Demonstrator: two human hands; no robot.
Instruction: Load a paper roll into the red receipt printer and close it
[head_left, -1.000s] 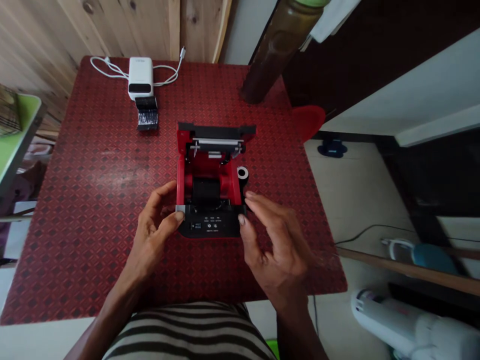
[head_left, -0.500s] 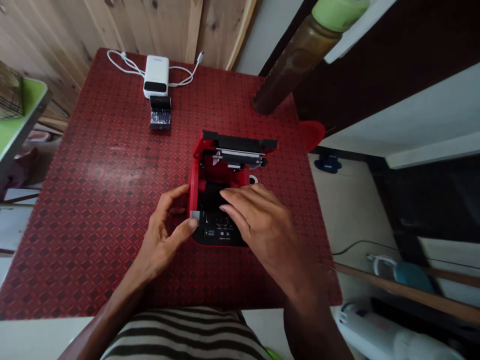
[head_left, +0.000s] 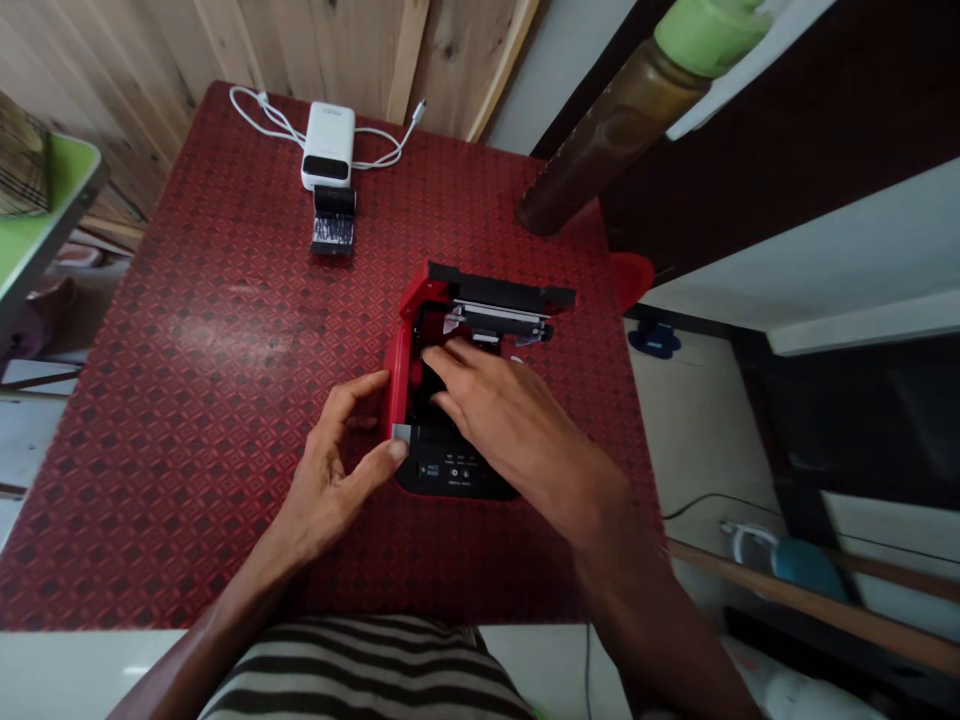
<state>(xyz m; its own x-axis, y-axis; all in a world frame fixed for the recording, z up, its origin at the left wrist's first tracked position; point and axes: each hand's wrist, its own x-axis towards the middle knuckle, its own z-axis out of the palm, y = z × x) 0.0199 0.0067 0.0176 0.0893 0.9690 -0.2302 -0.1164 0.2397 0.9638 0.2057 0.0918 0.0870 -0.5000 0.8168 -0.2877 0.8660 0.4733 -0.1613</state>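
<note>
A red and black label printer point(head_left: 401, 385) stands on the table with its lid point(head_left: 502, 295) raised at the back. My left hand point(head_left: 337, 465) grips its front left corner, thumb on the grey tab by the front panel and fingers against the red side wall. Inside the open bay, my right hand point(head_left: 499, 405) has its thumb and fingers around a black roll point(head_left: 430, 382). Most of that roll is hidden by the hand and the dark interior.
Behind the printer, a white power bank point(head_left: 328, 145) with white cables lies near a small black roll with a shiny loose end point(head_left: 332, 232). A tall brown bottle with a green cap point(head_left: 607, 135) stands at the back right of the red patterned table point(head_left: 187, 400).
My right hand has reached further back and left into the printer bay, covering more of the black roll. The left hand keeps its grip. The view has shifted slightly.
</note>
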